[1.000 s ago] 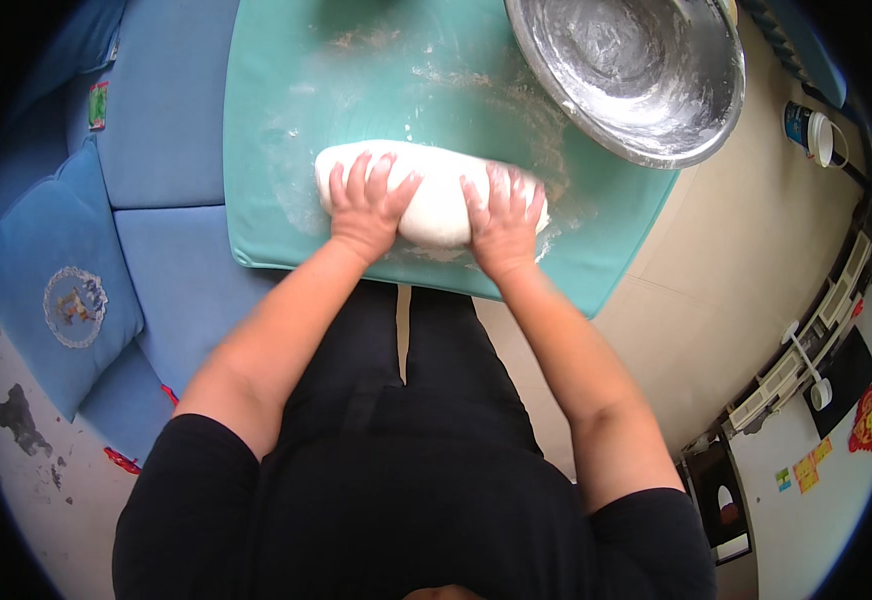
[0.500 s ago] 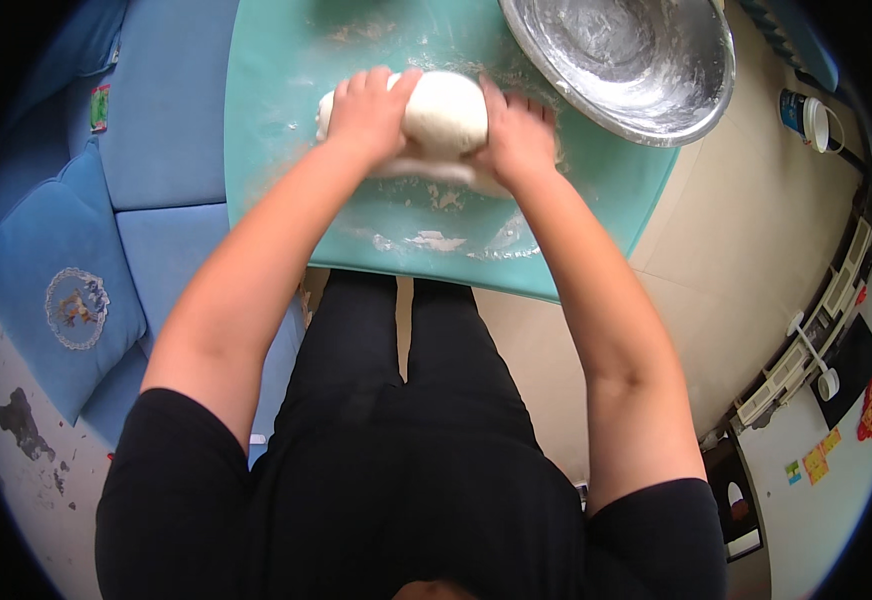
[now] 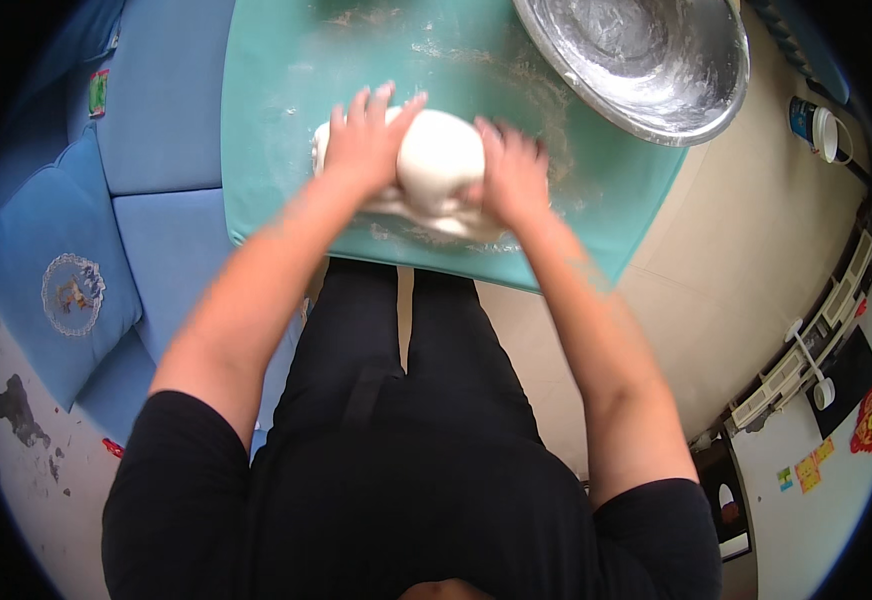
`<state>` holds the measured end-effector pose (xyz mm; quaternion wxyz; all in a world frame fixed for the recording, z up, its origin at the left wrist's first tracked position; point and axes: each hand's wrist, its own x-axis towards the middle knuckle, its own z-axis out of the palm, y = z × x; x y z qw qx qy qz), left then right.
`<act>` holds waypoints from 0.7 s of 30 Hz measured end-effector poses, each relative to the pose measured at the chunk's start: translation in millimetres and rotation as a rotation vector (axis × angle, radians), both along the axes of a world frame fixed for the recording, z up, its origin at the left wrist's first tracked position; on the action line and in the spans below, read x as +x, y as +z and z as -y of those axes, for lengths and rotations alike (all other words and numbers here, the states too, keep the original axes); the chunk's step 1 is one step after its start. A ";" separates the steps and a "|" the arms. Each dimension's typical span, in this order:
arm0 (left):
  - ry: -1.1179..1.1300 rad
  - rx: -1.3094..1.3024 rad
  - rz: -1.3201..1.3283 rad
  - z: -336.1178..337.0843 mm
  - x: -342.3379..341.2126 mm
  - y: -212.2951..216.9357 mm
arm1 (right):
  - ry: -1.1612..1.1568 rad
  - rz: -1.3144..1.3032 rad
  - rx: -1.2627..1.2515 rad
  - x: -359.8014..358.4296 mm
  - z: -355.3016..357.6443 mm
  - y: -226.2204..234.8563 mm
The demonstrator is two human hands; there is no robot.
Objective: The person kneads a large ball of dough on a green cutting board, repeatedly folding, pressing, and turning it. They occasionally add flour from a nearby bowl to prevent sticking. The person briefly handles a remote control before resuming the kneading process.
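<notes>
A large mass of white dough lies near the front edge of the green-covered table. Its middle bulges up smooth and round, while a flatter, folded lip spreads out on the side toward me. My left hand grips the dough's left part, fingers bent over its top. On the right side my right hand clasps it, slightly blurred, with the thumb on the near face. The undersides of both palms are hidden. Dusty flour marks streak the tabletop around the dough.
At the table's far right corner stands a wide metal basin with floury smears inside. A blue sofa with a cushion borders the table's left side. On the tiled floor to the right is a small bucket.
Both hands and the dough have come closer to me, toward the table's front edge. The dough's near lip now covers floury patches that showed before.
</notes>
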<state>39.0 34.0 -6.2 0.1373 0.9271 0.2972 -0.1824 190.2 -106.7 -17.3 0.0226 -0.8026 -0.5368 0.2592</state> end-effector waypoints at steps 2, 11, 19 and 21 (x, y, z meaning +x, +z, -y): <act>-0.049 -0.026 -0.126 -44.8 40.8 4.9 | 0.001 0.028 -0.006 37.4 -35.4 3.6; -0.063 0.085 0.225 -55.7 11.3 50.2 | -0.038 -0.016 0.148 -8.8 -1.9 48.0; 0.537 -0.044 0.416 5.5 -58.0 6.5 | 0.021 0.164 0.011 18.2 -2.2 32.4; 1.114 -0.414 0.488 13.9 -57.8 -5.1 | -0.234 -0.006 -0.027 20.0 4.8 23.5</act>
